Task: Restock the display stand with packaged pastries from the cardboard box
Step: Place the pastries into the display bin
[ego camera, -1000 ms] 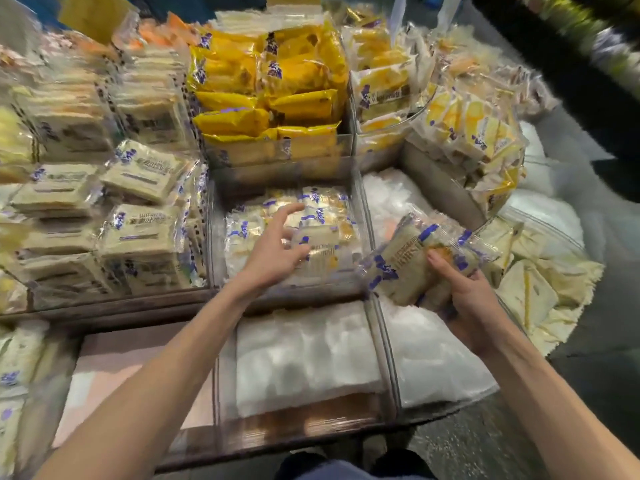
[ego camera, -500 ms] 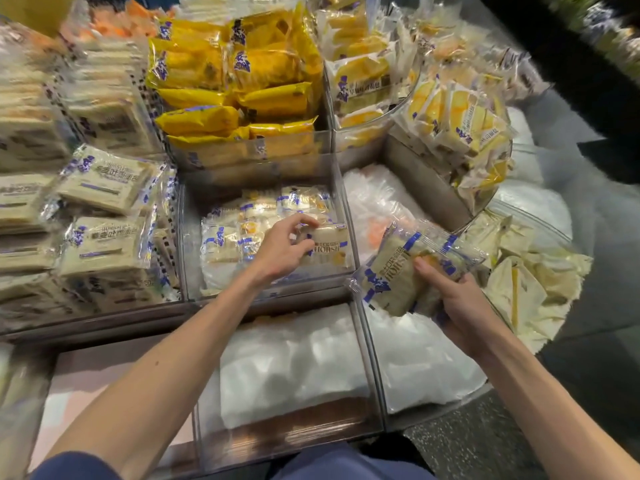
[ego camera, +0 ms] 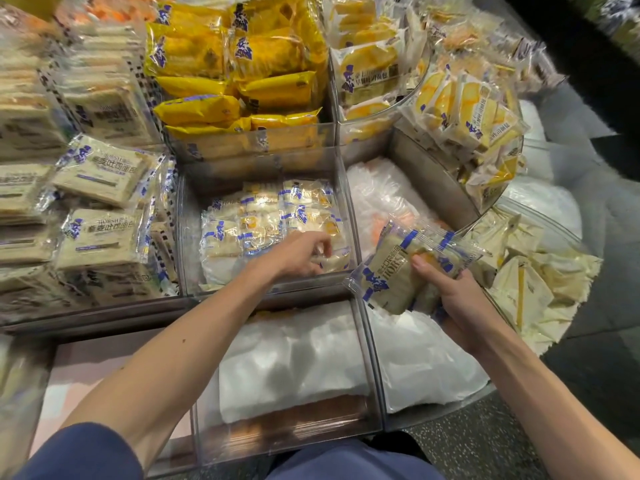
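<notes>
Item: pastry pack (ego camera: pixel 391 271) — gripped in my right hand (ego camera: pixel 453 296), long axis slanting up-right, just right of the clear bin (ego camera: pixel 242 287). Left hand (ego camera: pixel 298 254) inside the bin — seemingly pinching a laid pack (ego camera: pixel 334 263).

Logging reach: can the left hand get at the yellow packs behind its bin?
Probably yes: the yellow packs lie heaped in the open-topped bin just behind, with nothing between, though the left hand pinches a pack.
</notes>
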